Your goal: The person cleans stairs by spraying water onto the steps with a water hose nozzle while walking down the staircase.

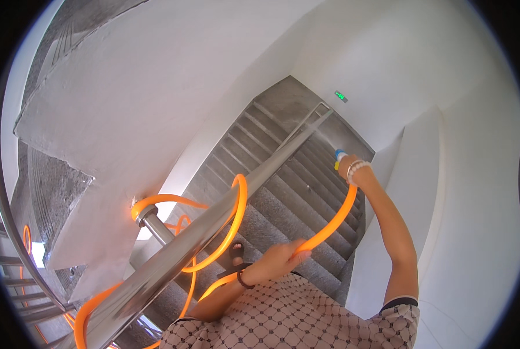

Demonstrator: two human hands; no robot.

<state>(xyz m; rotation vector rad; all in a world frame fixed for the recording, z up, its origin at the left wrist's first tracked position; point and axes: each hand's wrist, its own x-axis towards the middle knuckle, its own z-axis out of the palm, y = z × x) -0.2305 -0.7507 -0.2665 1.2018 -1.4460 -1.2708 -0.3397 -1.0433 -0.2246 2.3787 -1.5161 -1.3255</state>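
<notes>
My right hand is wrapped around a hose spray nozzle with blue, white and yellow parts. A fine spray leaves the nozzle towards the stainless steel handrail. From under that hand an orange hose curves down to my left hand, whose fingers are closed around it in front of my chest. More of the hose loops over and around the handrail on my left and hangs below it. Much of the nozzle is hidden by my right hand.
Grey stone stairs run down on both sides of the handrail to a landing. A metal post with hose over its end meets the left wall. White walls enclose the stairwell; a green exit sign hangs beyond. One sandaled foot rests on a step.
</notes>
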